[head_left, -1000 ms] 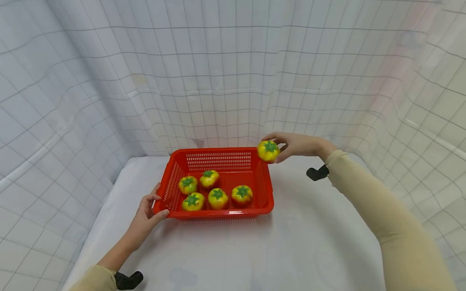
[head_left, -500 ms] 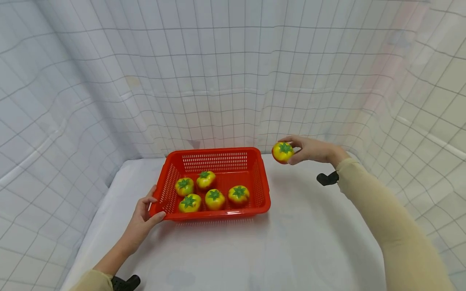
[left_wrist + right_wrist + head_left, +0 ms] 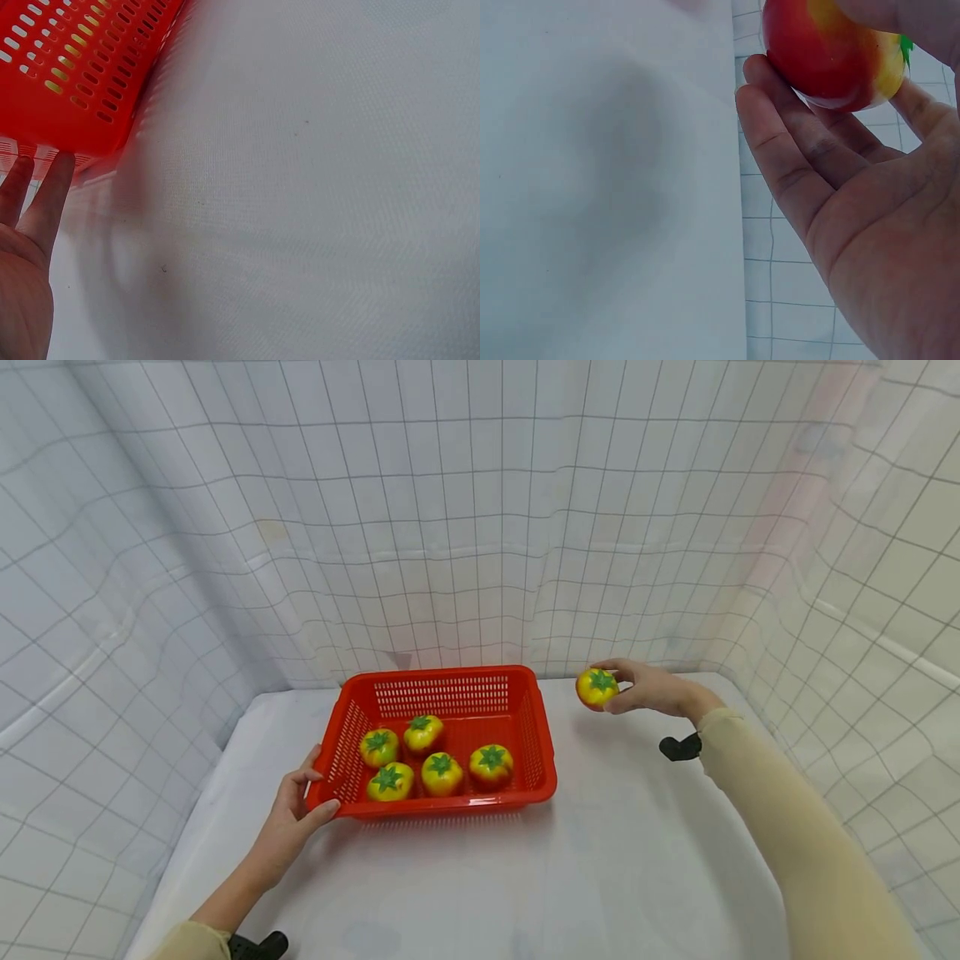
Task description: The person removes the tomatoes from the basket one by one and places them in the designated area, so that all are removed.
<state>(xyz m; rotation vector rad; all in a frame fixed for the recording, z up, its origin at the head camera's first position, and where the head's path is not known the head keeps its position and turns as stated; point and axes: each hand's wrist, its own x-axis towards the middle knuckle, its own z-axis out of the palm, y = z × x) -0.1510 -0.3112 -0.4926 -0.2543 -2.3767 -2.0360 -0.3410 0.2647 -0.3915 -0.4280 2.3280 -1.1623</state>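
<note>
A red plastic basket [image 3: 472, 808] with slotted walls sits on the white table. In the head view my left hand [image 3: 288, 810] grips its near left corner, thumb at the front rim and fingers along the side. The left wrist view shows fingers [image 3: 51, 191] of that hand at the basket wall [image 3: 67, 120]. My right hand [image 3: 648, 687] holds a yellow-and-red tomato [image 3: 597, 688] with a green star-shaped top, to the right of the basket. In the right wrist view this tomato [image 3: 829, 56] sits between thumb and fingers, off the table.
Several similar tomatoes [image 3: 442, 774] lie in the basket, mostly in its left and front part. White cloth with a grid pattern [image 3: 450, 527] hangs behind the table and along both sides. The white tabletop [image 3: 600, 843] stretches in front.
My right hand has carried the tomato rightward from over the basket's far right corner, then slightly down. My left hand keeps its grip on the basket, which sits slightly further left in view.
</note>
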